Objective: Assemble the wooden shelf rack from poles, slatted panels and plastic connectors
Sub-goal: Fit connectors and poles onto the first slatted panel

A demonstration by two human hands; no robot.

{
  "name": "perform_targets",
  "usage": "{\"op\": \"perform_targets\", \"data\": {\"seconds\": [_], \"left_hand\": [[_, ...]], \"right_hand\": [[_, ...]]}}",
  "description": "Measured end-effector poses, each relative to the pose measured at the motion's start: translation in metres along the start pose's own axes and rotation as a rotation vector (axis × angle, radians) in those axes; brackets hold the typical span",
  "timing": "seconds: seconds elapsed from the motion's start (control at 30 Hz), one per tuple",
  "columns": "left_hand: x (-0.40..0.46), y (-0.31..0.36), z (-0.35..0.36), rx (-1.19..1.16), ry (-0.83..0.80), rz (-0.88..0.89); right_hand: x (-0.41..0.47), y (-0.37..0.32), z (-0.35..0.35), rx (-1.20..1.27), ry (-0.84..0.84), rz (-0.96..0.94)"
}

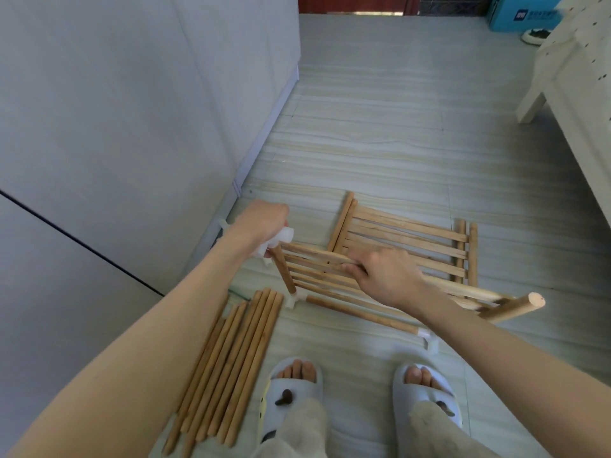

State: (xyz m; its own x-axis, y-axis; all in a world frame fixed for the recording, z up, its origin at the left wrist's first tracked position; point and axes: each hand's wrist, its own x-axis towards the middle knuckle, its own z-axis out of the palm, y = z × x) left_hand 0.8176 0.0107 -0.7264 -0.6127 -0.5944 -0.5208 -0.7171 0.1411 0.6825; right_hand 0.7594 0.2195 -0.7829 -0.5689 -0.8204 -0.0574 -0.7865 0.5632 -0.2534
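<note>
Head camera is looking down at a striped tile floor (396, 143) where a person is standing in pale grey slippers (292, 403). Their left hand (264, 223) is curling its fingers round a white plastic connector (276, 242) that is sitting on the top end of a short upright pole (284, 271). That pole is running down into a second connector (295, 298) resting on the floor, and from that one a horizontal pole (360, 314) is lying along the floor toward a third connector (428, 337) just ahead of the right slipper.

Their right hand (386, 277) is reaching over a slatted panel (317, 269), with its fingers wrapping round one of the upper slats. This panel is being held tilted, its left edge meeting the upright pole; its far right end is sticking out past the wrist, ending in a round pole end (535, 300) raised off the floor.

Another slatted panel (406, 241) is lying flat on the floor just behind the held one, with a loose pole (473, 254) lying along its right edge.

Beside the left slipper a bundle of loose poles (228, 368) is lying side by side on the floor, running from near the floor connector back toward the person. A white wall (132, 110) is standing on the left, and a pale piece of furniture (575, 94) is standing on the right.
</note>
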Motion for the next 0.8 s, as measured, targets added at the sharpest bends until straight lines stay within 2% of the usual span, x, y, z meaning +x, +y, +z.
{"op": "perform_targets", "data": {"seconds": [0.1, 0.23, 0.3, 0.47, 0.5, 0.6, 0.7, 0.77, 0.8], "left_hand": [[0.002, -0.005, 0.004, 0.232, 0.089, 0.108], [-0.009, -0.005, 0.003, 0.511, 0.097, 0.151], [-0.009, -0.007, 0.004, 0.497, 0.111, 0.149], [-0.014, -0.009, 0.004, 0.107, 0.098, 0.085], [-0.013, -0.012, 0.004, 0.088, 0.101, 0.083], [-0.013, -0.015, 0.007, 0.256, 0.174, 0.143], [-0.002, -0.016, 0.009, 0.271, 0.227, 0.133], [0.005, -0.014, 0.009, 0.155, 0.212, 0.102], [0.007, -0.012, 0.01, 0.023, 0.189, 0.068]], "right_hand": [[-0.002, -0.002, 0.0, 0.007, 0.008, -0.009], [-0.005, -0.007, 0.002, -0.049, 0.024, -0.021], [-0.008, -0.01, 0.002, -0.068, 0.029, -0.017], [-0.01, -0.011, 0.0, -0.023, 0.007, 0.012], [-0.011, -0.011, 0.0, -0.007, 0.006, 0.011], [-0.013, -0.012, 0.003, -0.001, 0.019, 0.001], [-0.012, -0.01, 0.002, -0.001, -0.012, 0.014], [-0.008, -0.009, -0.002, 0.02, -0.041, 0.029], [-0.006, -0.007, -0.003, 0.017, -0.05, 0.035]]}}
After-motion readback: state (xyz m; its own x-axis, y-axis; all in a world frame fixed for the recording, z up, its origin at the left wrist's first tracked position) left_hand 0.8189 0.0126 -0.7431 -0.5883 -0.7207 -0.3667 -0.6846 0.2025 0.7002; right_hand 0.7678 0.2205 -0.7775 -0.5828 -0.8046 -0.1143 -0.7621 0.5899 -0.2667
